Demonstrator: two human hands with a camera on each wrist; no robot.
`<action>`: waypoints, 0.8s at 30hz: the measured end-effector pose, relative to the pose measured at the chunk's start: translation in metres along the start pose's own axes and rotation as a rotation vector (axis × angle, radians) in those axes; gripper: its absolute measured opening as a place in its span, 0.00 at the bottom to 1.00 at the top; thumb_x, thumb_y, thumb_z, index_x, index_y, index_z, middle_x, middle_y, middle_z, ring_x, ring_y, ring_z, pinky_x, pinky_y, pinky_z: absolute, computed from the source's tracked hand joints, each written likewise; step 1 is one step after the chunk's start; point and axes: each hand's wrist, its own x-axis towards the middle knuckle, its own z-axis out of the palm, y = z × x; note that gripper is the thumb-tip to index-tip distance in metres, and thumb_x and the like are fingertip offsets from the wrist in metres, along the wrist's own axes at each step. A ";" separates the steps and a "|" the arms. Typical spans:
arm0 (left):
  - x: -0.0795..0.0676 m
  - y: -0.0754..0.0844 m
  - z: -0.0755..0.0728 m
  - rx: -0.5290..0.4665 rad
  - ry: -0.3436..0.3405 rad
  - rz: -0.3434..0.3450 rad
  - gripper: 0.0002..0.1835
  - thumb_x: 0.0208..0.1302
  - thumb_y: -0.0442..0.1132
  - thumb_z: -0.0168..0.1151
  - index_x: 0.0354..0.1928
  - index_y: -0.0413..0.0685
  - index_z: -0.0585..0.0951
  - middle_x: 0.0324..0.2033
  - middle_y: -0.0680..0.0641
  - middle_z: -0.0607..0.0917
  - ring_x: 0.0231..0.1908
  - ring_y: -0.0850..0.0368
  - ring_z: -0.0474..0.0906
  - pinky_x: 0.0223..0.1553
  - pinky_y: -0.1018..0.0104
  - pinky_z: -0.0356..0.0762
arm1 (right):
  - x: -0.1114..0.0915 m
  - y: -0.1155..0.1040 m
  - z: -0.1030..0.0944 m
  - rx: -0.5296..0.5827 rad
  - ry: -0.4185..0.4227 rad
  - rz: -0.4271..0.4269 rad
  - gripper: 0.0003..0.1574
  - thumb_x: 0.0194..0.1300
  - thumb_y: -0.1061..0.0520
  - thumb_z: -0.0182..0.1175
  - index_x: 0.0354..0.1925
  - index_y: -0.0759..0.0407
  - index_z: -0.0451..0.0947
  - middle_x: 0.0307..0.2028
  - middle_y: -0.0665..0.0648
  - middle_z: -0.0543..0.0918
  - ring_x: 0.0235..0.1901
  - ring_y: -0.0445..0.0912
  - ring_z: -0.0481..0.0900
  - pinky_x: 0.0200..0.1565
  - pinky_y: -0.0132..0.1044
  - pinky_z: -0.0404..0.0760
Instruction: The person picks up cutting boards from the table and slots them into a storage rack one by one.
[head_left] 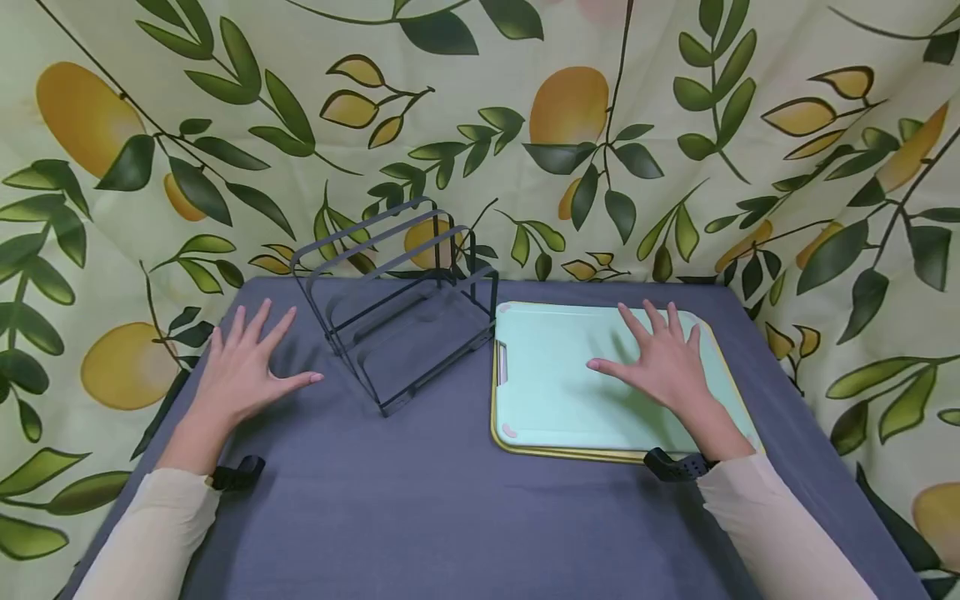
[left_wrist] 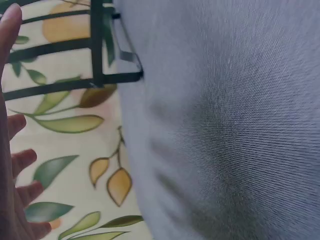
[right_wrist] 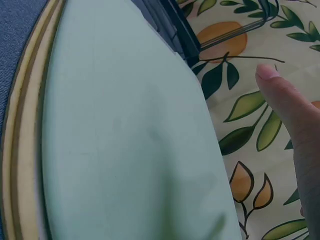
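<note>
The blue-grey counter (head_left: 450, 533) is being backed by a printed fabric (head_left: 480, 50), on which leaves and orange fruit are being shown; on the counter, towards the back and left of centre, a dark rack (head_left: 397, 298) is being supported at a slant, and its right end is being set so close to the left edge of the mint board (head_left: 562, 375) that contact cannot be told; part of that board is being covered from view by the right hand (head_left: 663, 358), while its near right corner is being crossed by the forearm. One rack is being seen, built of several upright loops whose number cannot be surely counted; one mint board is being shown uppermost, lying flat, and beneath it at least one yellow-edged board (head_left: 570, 454) is being stacked, the full count being hidden; two wristbands, left (head_left: 238, 473) and right (head_left: 671, 467), are being worn, and two pale sleeves (head_left: 150, 533) are being seen. Both hands are being held wide open, with fingers fanned and thumbs stretched inward; the left hand (head_left: 243, 375) is being held over the counter, just left of the rack and apart from it; the right is being held above the mint board, onto which its shadow is being cast.
</note>
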 end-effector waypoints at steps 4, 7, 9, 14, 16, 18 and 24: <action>-0.015 0.006 -0.006 -0.012 0.143 0.067 0.55 0.45 0.71 0.65 0.74 0.60 0.56 0.72 0.41 0.58 0.72 0.37 0.48 0.70 0.34 0.36 | -0.007 0.001 0.000 0.015 0.050 -0.016 0.67 0.45 0.17 0.57 0.74 0.46 0.53 0.70 0.70 0.57 0.69 0.73 0.47 0.60 0.76 0.47; -0.027 0.014 -0.011 -0.049 0.278 0.106 0.50 0.43 0.64 0.70 0.70 0.56 0.65 0.66 0.40 0.69 0.66 0.39 0.62 0.69 0.38 0.49 | -0.014 0.005 0.000 0.042 0.082 -0.014 0.66 0.46 0.19 0.59 0.74 0.50 0.54 0.69 0.71 0.59 0.68 0.73 0.52 0.60 0.72 0.53; -0.034 0.022 -0.014 -0.082 0.360 0.107 0.44 0.45 0.57 0.72 0.66 0.52 0.71 0.60 0.39 0.75 0.60 0.39 0.68 0.64 0.40 0.59 | -0.019 0.008 0.000 0.064 0.097 -0.004 0.65 0.47 0.21 0.60 0.74 0.51 0.54 0.68 0.71 0.60 0.67 0.72 0.54 0.60 0.70 0.57; -0.050 0.052 -0.017 -0.257 0.457 0.011 0.25 0.57 0.42 0.68 0.57 0.44 0.78 0.51 0.38 0.79 0.51 0.41 0.72 0.50 0.42 0.68 | -0.031 0.015 0.000 0.150 0.109 0.023 0.62 0.51 0.25 0.62 0.74 0.52 0.53 0.69 0.69 0.59 0.67 0.69 0.56 0.57 0.69 0.61; -0.055 0.064 -0.017 -0.330 0.476 -0.013 0.21 0.60 0.39 0.66 0.55 0.43 0.79 0.49 0.39 0.79 0.49 0.43 0.73 0.47 0.47 0.69 | -0.035 0.019 0.001 0.203 0.098 0.024 0.61 0.53 0.28 0.63 0.74 0.51 0.52 0.70 0.68 0.58 0.67 0.69 0.56 0.56 0.70 0.61; -0.058 0.076 -0.016 -0.368 0.490 -0.007 0.19 0.60 0.37 0.65 0.54 0.42 0.80 0.47 0.40 0.80 0.47 0.46 0.74 0.45 0.51 0.69 | -0.038 0.023 0.004 0.251 0.087 0.019 0.59 0.54 0.30 0.63 0.75 0.50 0.51 0.71 0.67 0.56 0.67 0.69 0.55 0.56 0.71 0.60; -0.065 0.108 -0.007 -0.399 0.460 0.075 0.17 0.60 0.35 0.65 0.52 0.46 0.81 0.45 0.45 0.82 0.45 0.52 0.76 0.43 0.56 0.70 | -0.042 0.036 0.014 0.346 0.113 0.030 0.55 0.59 0.36 0.63 0.75 0.50 0.51 0.71 0.67 0.56 0.68 0.68 0.53 0.57 0.71 0.57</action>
